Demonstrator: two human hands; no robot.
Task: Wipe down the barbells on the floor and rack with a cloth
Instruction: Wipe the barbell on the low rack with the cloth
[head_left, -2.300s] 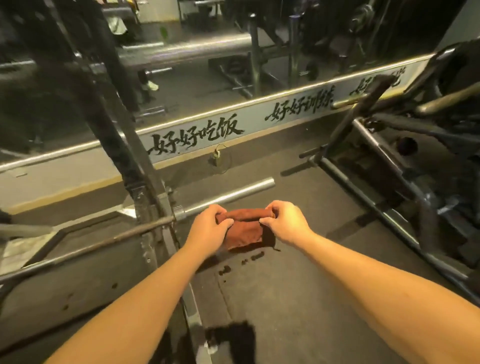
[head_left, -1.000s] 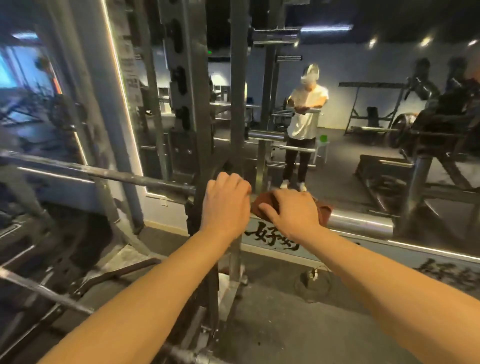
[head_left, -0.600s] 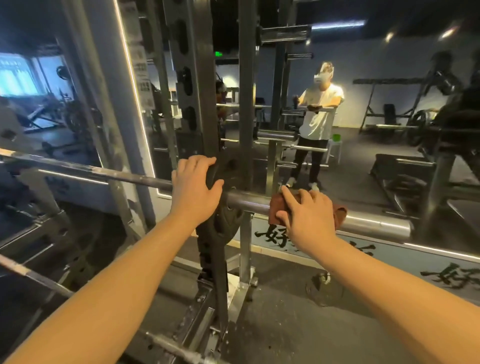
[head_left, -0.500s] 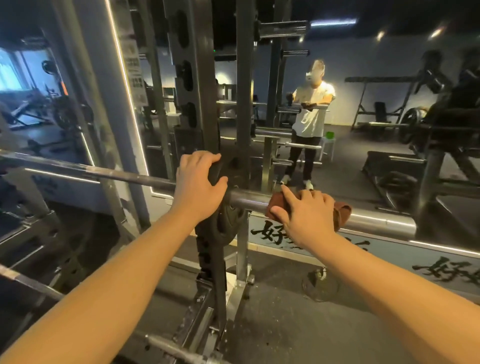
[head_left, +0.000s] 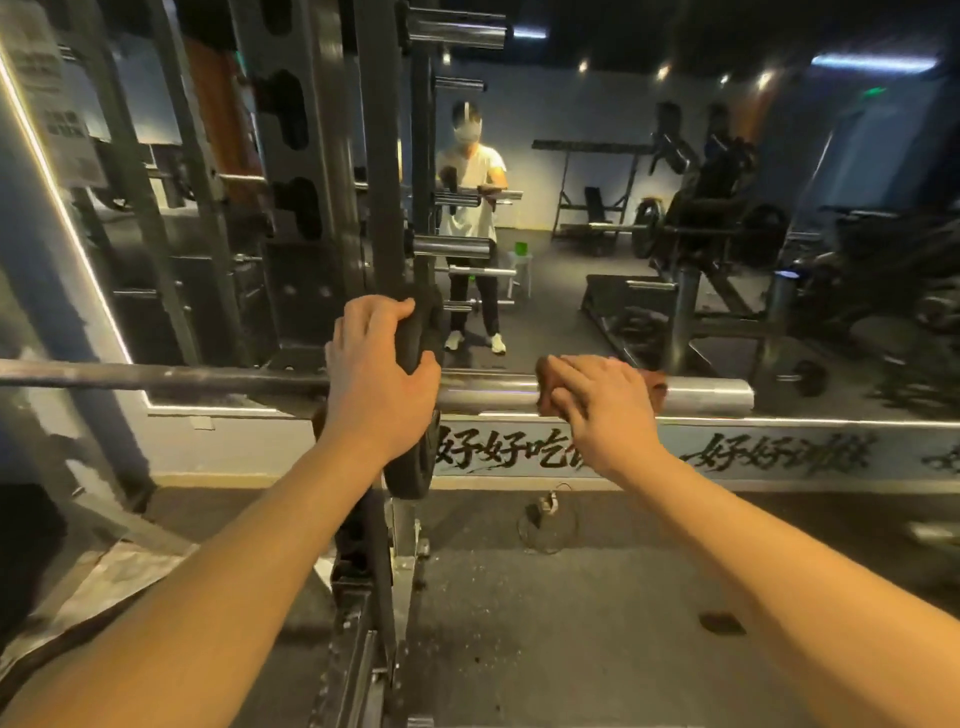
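A racked barbell (head_left: 156, 375) runs level across the view, with a black weight plate (head_left: 415, 467) on it and a bare silver sleeve (head_left: 701, 396) sticking out to the right. My left hand (head_left: 379, 384) grips the top edge of the plate. My right hand (head_left: 597, 410) holds a reddish-brown cloth (head_left: 655, 385) wrapped over the sleeve, about midway along it. Most of the cloth is hidden under the hand.
The black rack upright (head_left: 384, 208) with storage pegs (head_left: 452, 247) stands just behind the plate. A wall mirror (head_left: 597, 208) behind reflects a person and gym machines. A lettered strip (head_left: 753, 454) runs below the mirror. A small fitting with a cable (head_left: 545, 504) lies on the floor.
I rose from the floor bar to the racked bar. Since half a second ago my right hand has slid the cloth rightward along the sleeve; my left hand stays on the plate.
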